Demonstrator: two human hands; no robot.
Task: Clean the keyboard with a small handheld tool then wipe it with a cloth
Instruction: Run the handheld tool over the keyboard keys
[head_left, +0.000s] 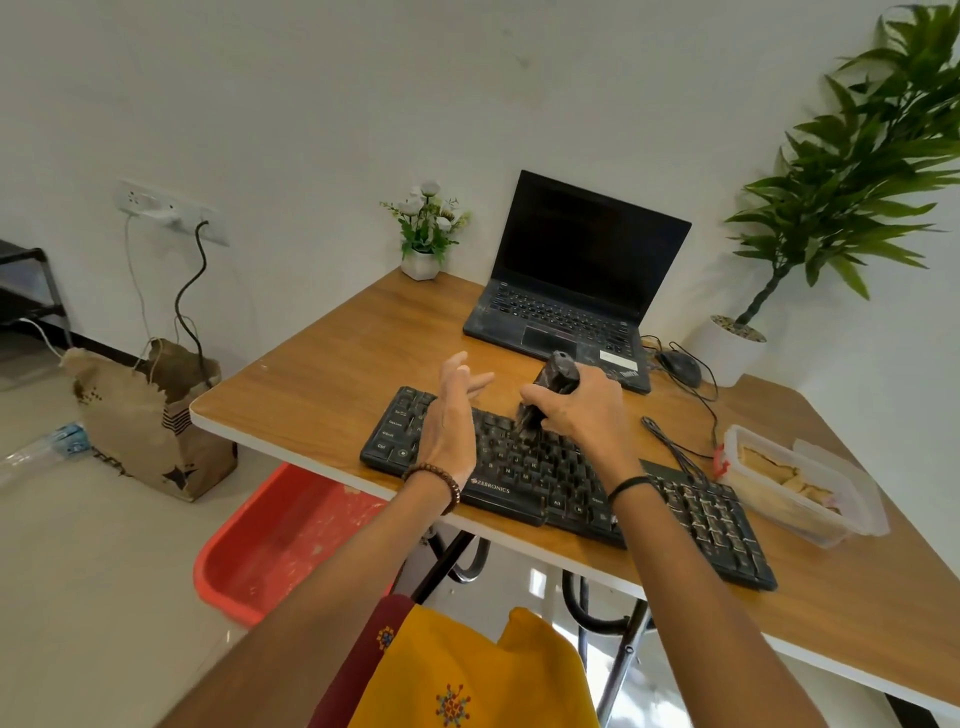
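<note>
Beside the keyboard (540, 467), a clear tub (779, 514) holds seemingly folded cloth (774, 473).

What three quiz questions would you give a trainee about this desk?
1. True or false: the right hand grips the tool.
2. The left hand is: A) open over the keyboard; B) holding a cup; C) curled into a fist.
3. Short answer: what stands open behind the keyboard, its screen dark?

Key: 1 true; 2 A; 3 the laptop.
</note>
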